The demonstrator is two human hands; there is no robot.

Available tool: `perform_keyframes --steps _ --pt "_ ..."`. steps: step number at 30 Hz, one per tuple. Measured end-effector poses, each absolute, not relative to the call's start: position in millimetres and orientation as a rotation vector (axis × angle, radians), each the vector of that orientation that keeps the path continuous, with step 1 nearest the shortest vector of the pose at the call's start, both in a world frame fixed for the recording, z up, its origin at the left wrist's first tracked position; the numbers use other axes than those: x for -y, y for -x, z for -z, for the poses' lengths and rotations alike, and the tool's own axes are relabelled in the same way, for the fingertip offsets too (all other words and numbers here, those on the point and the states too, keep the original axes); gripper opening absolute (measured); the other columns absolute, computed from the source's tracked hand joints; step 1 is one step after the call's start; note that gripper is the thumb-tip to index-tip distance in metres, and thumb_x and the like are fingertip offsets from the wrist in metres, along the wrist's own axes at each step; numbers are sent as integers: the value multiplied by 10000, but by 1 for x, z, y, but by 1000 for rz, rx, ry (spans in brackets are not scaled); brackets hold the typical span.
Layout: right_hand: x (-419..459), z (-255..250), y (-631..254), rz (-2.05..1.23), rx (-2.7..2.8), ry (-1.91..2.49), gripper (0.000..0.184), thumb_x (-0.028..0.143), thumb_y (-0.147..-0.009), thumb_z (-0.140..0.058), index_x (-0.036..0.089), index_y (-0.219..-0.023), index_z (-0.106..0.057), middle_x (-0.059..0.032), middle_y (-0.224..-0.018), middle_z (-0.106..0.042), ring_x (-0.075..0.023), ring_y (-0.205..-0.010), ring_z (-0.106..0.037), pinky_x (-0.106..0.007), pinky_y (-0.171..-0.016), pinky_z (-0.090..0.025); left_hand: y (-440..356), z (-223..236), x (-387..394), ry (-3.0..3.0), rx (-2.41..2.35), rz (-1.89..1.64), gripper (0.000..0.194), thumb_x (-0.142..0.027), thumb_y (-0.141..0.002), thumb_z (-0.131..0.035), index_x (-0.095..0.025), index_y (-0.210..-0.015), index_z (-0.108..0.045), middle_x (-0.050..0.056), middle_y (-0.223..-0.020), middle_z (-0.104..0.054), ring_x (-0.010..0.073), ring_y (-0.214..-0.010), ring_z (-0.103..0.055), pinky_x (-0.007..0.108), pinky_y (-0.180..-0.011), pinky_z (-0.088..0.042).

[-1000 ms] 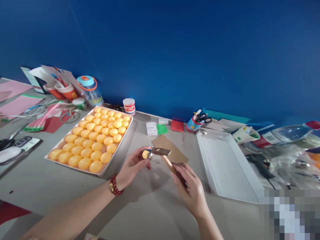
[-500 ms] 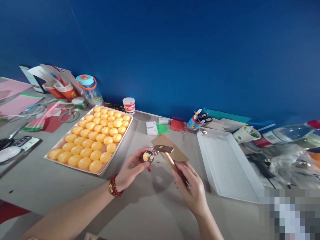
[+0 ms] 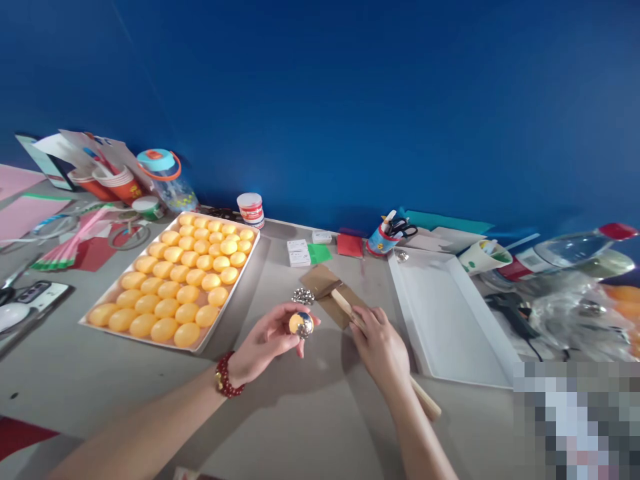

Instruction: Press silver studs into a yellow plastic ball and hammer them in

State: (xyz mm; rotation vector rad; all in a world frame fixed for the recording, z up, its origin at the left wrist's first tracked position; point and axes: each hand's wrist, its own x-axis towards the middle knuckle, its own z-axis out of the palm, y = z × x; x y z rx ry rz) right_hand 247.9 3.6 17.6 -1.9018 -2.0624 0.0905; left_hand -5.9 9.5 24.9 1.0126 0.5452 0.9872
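My left hand (image 3: 263, 340) is closed on a small yellow ball (image 3: 301, 325) with shiny metal studs on its face, held just above the grey table. My right hand (image 3: 381, 347) is wrapped round the wooden handle of a small hammer (image 3: 341, 303). The hammer lies low, its metal head on a brown card piece (image 3: 320, 280) and its handle end sticking out behind my wrist. A little pile of silver pins (image 3: 303, 296) sits on the table just beyond the ball.
A white tray of several yellow balls (image 3: 175, 280) stands at the left. An empty white tray (image 3: 450, 313) stands at the right. Cups, jars, scissors (image 3: 400, 230), small boxes (image 3: 299, 253), coloured paper, a glue gun (image 3: 510, 310) and a bottle (image 3: 575, 250) crowd the back.
The hammer has dropped from beside the ball down onto the brown card. The left hand has drawn the ball nearer and turned its studded face up. The pin pile now shows.
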Motion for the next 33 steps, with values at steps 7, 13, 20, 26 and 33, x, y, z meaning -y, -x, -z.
perform_keyframes --steps 7,13,20,26,33 --pt "-8 -22 -247 -52 2105 1778 213 184 -895 -554 165 -1091 -635 -132 -1015 -676 -309 -927 -645 -463 -843 -524 2 -27 -7 -974 -517 -880 343 -223 -880 -666 -194 -1214 -593 135 -1145 -656 93 -659 -567 276 -655 -516" --pt "12 -49 -215 -570 1875 1196 130 179 -956 -536 218 -1033 -633 -64 -948 -679 -206 -879 -655 -331 -772 -544 1 -29 -6 -972 -554 -851 366 -276 -856 -711 -193 -1202 -624 92 -1035 -646 105 -695 -567 227 -606 -512" --pt "27 -58 -196 -722 1876 1074 188 118 -914 -574 221 -1055 -645 -75 -982 -674 -196 -890 -663 -318 -772 -556 -1 -35 -6 -1011 -601 -844 361 -288 -854 -721 -188 -1196 -664 26 -837 -575 111 -675 -553 224 -585 -515" --pt "25 -59 -197 -726 1895 1112 170 109 -908 -560 219 -1016 -631 -66 -933 -664 -194 -879 -655 -303 -754 -553 -2 -29 -6 -1041 -617 -818 398 -294 -851 -727 -194 -1231 -667 53 -896 -629 105 -662 -547 228 -584 -519" --pt "26 -60 -197 -758 1925 1106 196 113 -930 -528 224 -1050 -637 -62 -921 -653 -182 -821 -647 -291 -735 -536 -1 -27 -6 -1072 -622 -800 421 -294 -849 -727 -232 -1261 -671 88 -1041 -641 142 -780 -558 226 -594 -548"
